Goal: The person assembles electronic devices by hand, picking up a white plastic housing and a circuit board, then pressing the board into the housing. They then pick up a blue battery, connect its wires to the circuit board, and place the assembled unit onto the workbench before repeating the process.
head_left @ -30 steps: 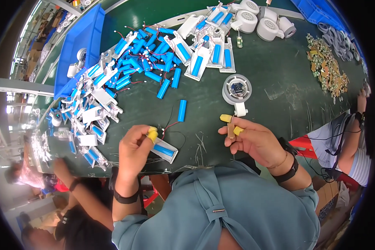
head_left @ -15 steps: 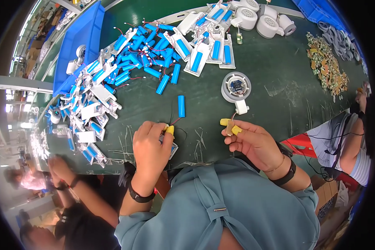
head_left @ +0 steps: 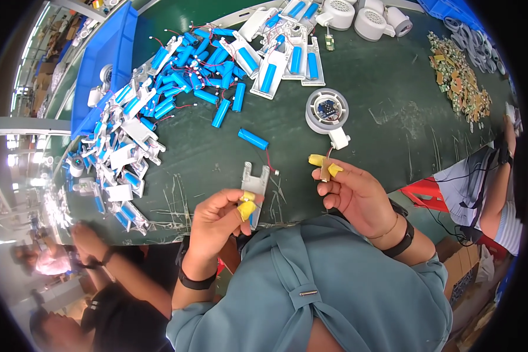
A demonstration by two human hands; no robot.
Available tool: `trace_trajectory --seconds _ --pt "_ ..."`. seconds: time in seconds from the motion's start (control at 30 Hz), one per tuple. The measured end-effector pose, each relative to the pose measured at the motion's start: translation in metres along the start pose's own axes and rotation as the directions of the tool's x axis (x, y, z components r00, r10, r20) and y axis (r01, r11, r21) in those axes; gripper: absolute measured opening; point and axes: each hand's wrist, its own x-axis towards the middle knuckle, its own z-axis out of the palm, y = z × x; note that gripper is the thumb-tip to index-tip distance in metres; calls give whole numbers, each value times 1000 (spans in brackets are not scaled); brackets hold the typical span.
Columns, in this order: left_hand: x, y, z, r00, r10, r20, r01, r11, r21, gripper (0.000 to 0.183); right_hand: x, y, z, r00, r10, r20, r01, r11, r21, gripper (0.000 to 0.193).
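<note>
My left hand (head_left: 217, 220) has yellow finger covers on thumb and forefinger and closes around the lower part of a pale plastic handle shell (head_left: 256, 182). The shell's forked end points away from me, and a bit of blue shows beside my fingers. Just beyond lies a loose blue battery cell (head_left: 253, 139), its red wire ending in a small white plug (head_left: 276, 172). Between the yellow-covered thumb and forefinger of my right hand (head_left: 358, 196) is a small brown circuit board (head_left: 325, 169). Wires join it to a round white fan head (head_left: 327, 111) on the table.
Many blue cells (head_left: 188, 76) and white shells (head_left: 270, 73) are piled far left and centre. Finished-looking white fan heads (head_left: 372, 23) stand at the back. Circuit boards (head_left: 460, 82) are heaped right, near grey rings (head_left: 475, 50). A blue bin (head_left: 105, 58) stands left. People sit on both sides.
My left fingers have let go of the battery's plug, and the cell has swung round to lie slantwise. The handle shell has come out from under my left hand. My right hand keeps the board.
</note>
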Motion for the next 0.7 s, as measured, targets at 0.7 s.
trace_trajectory --seconds 0.7 --pt "1 2 1 993 -72 96 82 991 -109 24 -3 5 -2 999 -35 27 28 976 216 43"
